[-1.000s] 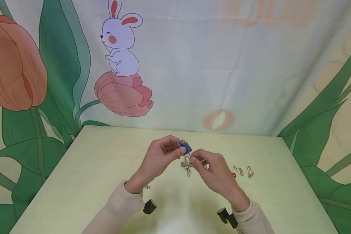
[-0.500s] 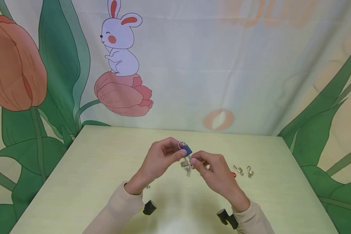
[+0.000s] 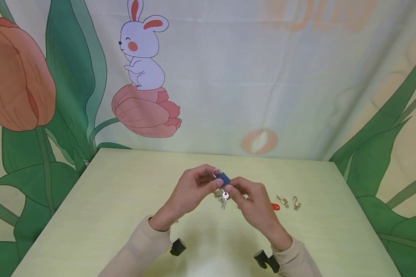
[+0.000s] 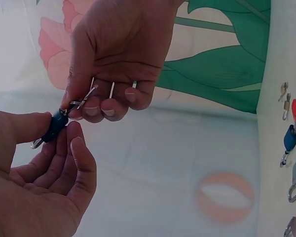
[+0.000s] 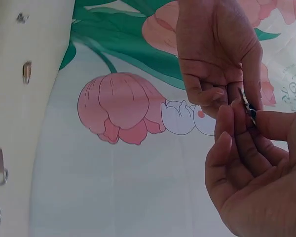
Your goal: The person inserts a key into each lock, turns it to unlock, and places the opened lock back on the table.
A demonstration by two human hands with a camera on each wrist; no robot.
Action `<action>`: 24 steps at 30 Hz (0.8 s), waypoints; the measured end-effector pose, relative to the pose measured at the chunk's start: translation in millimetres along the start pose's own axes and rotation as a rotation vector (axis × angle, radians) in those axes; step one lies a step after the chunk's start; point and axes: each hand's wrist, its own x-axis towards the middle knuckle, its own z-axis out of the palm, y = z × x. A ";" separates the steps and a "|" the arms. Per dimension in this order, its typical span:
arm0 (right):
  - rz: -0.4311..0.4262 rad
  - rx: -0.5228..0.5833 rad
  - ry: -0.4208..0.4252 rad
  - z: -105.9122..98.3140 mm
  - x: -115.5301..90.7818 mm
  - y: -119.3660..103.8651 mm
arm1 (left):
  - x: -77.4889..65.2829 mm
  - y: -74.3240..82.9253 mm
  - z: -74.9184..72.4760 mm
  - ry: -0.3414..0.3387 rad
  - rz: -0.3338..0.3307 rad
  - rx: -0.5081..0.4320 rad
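Observation:
A small blue padlock [image 3: 223,178] is pinched between the thumb and fingers of my left hand [image 3: 194,194], above the table. Its silver shackle points up and left; whether it is fastened I cannot tell. At the padlock's lower end, my right hand [image 3: 255,200] pinches a small key, mostly hidden by the fingertips. Silver keys [image 3: 225,196] dangle below. From the left wrist view, a ring and a key [image 4: 89,96] hang at the right fingers, close against the padlock [image 4: 55,126]. In the right wrist view the fingers hide most of the padlock.
Two brass padlocks [image 3: 296,203] lie on the table [image 3: 131,173] at the right, near a red tag [image 3: 275,207] partly behind my right hand. Another brass padlock [image 3: 217,194] lies beyond the hands. The left wrist view shows another blue padlock [image 4: 290,138]. A printed curtain hangs behind.
The blue padlock has shifted slightly down and right with my left hand. My right fingertips now meet its lower end, and a silver key has come into view below them.

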 end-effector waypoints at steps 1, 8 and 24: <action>0.010 0.027 -0.012 -0.5 0.1 -0.3 | 0.0 0.0 0.0 -0.002 0.007 0.004; 0.085 0.185 -0.077 -2.4 -0.8 2.1 | -2.4 2.2 0.7 -0.021 0.066 0.039; 0.157 0.511 -0.187 -0.6 -3.8 0.8 | -6.8 4.5 0.8 -0.047 0.137 0.038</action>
